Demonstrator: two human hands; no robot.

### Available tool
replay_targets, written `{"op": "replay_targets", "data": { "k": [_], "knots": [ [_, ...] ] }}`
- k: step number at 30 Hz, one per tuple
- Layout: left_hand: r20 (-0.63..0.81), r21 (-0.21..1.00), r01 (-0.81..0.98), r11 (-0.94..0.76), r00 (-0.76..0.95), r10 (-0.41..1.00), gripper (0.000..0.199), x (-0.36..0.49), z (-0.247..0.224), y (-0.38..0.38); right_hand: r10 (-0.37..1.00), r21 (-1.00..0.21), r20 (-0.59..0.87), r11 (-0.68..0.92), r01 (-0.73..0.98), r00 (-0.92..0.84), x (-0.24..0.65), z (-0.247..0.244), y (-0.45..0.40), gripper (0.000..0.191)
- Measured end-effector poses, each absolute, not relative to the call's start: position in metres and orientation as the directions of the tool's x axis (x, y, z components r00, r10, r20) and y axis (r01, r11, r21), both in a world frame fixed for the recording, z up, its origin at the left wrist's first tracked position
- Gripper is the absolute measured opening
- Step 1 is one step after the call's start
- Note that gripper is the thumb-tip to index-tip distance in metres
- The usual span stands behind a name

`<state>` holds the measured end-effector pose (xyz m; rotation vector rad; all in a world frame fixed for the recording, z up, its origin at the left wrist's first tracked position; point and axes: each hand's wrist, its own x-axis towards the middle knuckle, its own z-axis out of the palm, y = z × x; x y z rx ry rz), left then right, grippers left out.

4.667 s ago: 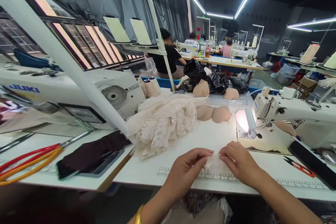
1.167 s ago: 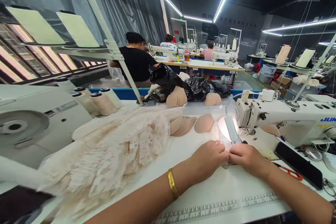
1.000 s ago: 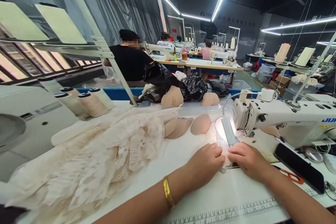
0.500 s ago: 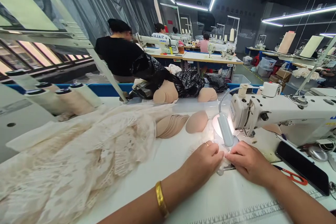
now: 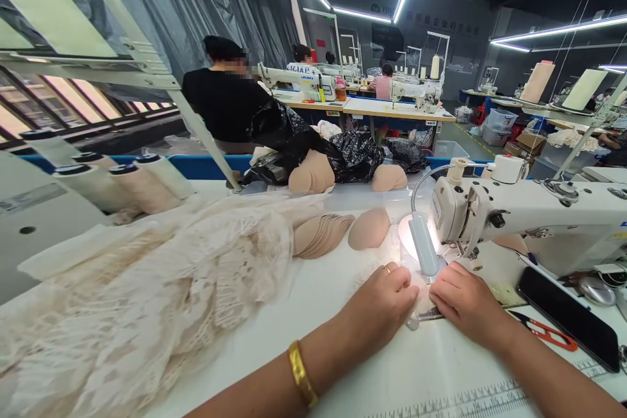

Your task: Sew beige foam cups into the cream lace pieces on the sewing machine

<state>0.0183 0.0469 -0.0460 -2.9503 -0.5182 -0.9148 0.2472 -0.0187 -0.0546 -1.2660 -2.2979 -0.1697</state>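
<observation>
Under the needle end of a white sewing machine lies a small pale, sheer piece of fabric, lit by a clip-on lamp. My left hand, with a ring, is closed on the left side of this fabric, thumb against bent fingers. Close to the needle area, my right hand has its fingers pressed together at the fabric's right edge; its fingertips hide what they pinch. Left of the hands are a fanned stack of beige bra cups and a single cup.
Cream lace fabric is heaped across the left of the table. On the right lie orange thread snips, a black phone and a clear ruler. Thread cones stand at left. A person in black sits beyond.
My right hand has shifted slightly right, widening the gap from my left hand. The left hand keeps nearly the same place. The whole view has moved a little.
</observation>
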Motion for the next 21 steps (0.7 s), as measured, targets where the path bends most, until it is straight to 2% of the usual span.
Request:
{"op": "replay_targets", "data": {
  "k": [8,13,17,21],
  "knots": [
    [0.567,0.073,0.342,-0.937,0.758,0.322,0.028,0.021,-0.053,0.049,0.756,-0.101,0.5,0.536,0.838,-0.423,0.246,-0.057,-0.015,0.029],
    [0.607,0.036,0.326,-0.945,0.744,0.28,0.029,0.025,-0.059,0.05,0.758,-0.109,0.498,0.536,0.837,-0.421,0.246,-0.059,-0.014,0.03],
    [0.587,0.003,0.295,-0.955,0.773,0.241,0.031,0.024,-0.055,0.049,0.776,-0.148,0.481,0.53,0.835,-0.407,0.245,-0.056,-0.017,0.027],
    [0.52,0.035,0.26,-0.965,0.82,0.239,0.03,0.021,-0.047,0.051,0.791,-0.209,0.461,0.537,0.817,-0.402,0.243,-0.052,-0.02,0.021]
  ]
}}
